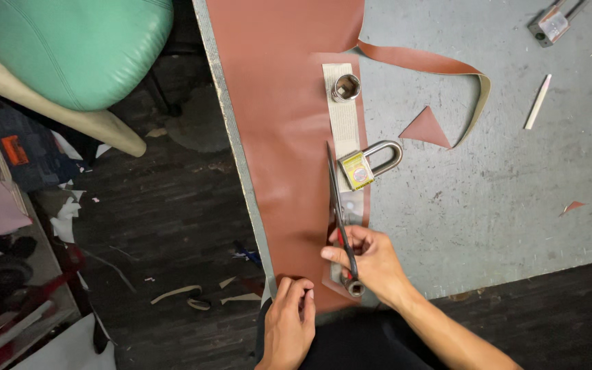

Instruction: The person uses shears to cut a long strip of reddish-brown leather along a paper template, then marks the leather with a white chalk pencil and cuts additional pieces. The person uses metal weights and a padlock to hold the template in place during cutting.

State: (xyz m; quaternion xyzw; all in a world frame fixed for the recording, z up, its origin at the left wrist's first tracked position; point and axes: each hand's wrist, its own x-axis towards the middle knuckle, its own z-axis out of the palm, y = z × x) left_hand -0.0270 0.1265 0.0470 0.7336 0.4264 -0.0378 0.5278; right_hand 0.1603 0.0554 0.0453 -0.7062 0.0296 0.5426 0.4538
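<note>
— Looking down at the bench: where does the leather [289, 137] lie from the hands?

— Straight ahead of them. It is a long reddish-brown sheet running away from the person along the left edge of the table [515, 205], its long axis pointing forward. A pale template [345, 123] lies on it along the same line, under a socket [345, 88] at the far end and a padlock [364, 168] nearer in.

— And the scissors [339, 205]?

— Their blades lie on that same axis, tips toward the padlock, just left of the template's edge.

— Which hand is nearer the cut?

— The right hand [371, 264]. It is closed around the scissor handles, fingers through and over them, at the near end of the template.

— The left hand [289, 318]?

— Lower and to the left, fingers curled loosely, tips pressing on the sheet's near corner at the table's edge. It holds nothing.

— Anything else on the table?

— A cut strip [440, 65] curling off the sheet, a triangular scrap [425, 129] beside it, and a pale stick [537, 101] well apart to the right.
</note>
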